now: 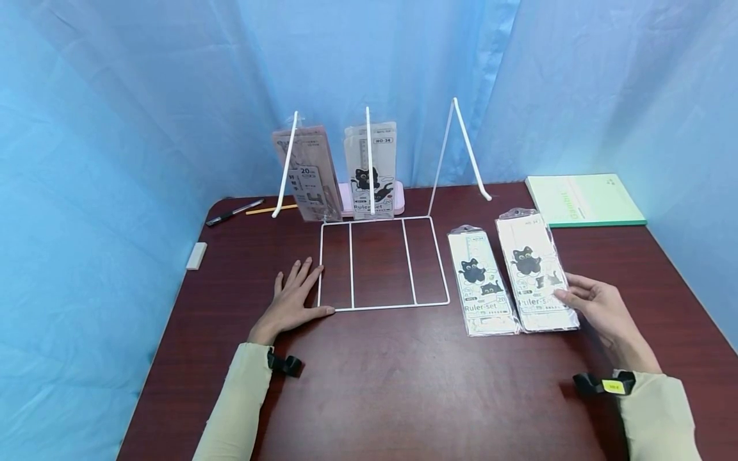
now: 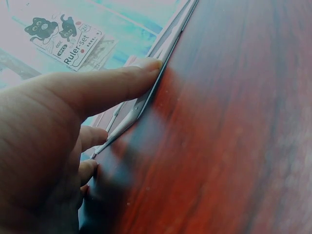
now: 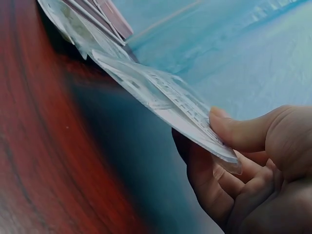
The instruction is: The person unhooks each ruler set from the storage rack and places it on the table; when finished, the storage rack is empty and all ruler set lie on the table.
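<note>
Between thumb and fingers, my right hand (image 1: 605, 310) pinches the lower right edge of a ruler set pack (image 1: 529, 266) with black cats on it. In the right wrist view the pinched edge of this pack (image 3: 168, 109) is tilted off the table. A second ruler set pack (image 1: 481, 282) lies just left of it. My left hand (image 1: 294, 301) rests with spread fingers at the left side of a white wire rack (image 1: 383, 307), its thumb touching the front corner. Pink packs (image 1: 308, 173) and more cat ruler sets (image 1: 371, 166) hang on the rack's left and middle hooks.
The rack's right hook (image 1: 473, 150) juts forward and holds nothing. A green notebook (image 1: 585, 200) lies at the back right. On the left are a black pen (image 1: 234, 212), a yellow pencil (image 1: 271, 209) and a white eraser (image 1: 196, 256). Blue curtains surround the table.
</note>
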A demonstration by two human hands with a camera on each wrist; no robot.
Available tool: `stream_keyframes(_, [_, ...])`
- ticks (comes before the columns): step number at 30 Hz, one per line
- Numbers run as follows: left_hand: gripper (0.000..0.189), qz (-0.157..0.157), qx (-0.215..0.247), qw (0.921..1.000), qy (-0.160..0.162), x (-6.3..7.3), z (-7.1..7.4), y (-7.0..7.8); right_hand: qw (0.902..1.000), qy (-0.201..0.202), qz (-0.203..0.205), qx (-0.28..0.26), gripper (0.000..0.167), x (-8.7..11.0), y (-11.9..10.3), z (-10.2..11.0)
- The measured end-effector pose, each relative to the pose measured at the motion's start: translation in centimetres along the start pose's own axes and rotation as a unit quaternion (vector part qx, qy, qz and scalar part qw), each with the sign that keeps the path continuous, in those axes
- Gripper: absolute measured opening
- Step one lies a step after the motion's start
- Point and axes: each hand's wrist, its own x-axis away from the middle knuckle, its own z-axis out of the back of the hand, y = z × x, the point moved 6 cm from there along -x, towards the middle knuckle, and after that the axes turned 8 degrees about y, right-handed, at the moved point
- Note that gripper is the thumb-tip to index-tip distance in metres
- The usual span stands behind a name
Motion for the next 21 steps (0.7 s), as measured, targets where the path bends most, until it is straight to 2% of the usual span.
stream_keyframes(5, [0.098, 0.0, -0.002, 1.0, 0.001, -0.1, 0.0, 0.0, 0.9991, -0.03, -0.022, -0.02, 0.073, -0.5, 0.8, -0.3])
stream_keyframes(10, [0.098, 0.002, -0.004, 1.0, 0.001, -0.1, -0.1, -0.1, 0.9981, -0.055, -0.028, -0.002, 0.072, -0.7, 1.5, -0.7])
stream_keyframes(16, [0.098, 0.002, -0.004, 1.0, 0.0, -0.1, -0.1, -0.1, 0.9954, -0.047, -0.017, 0.082, 0.069, -0.8, 1.0, -0.8])
stream_keyframes(21, [0.098, 0.0, -0.006, 1.0, -0.001, -0.1, -0.2, -0.1, 0.9847, -0.025, 0.003, 0.172, 0.067, -0.8, -0.1, -0.3])
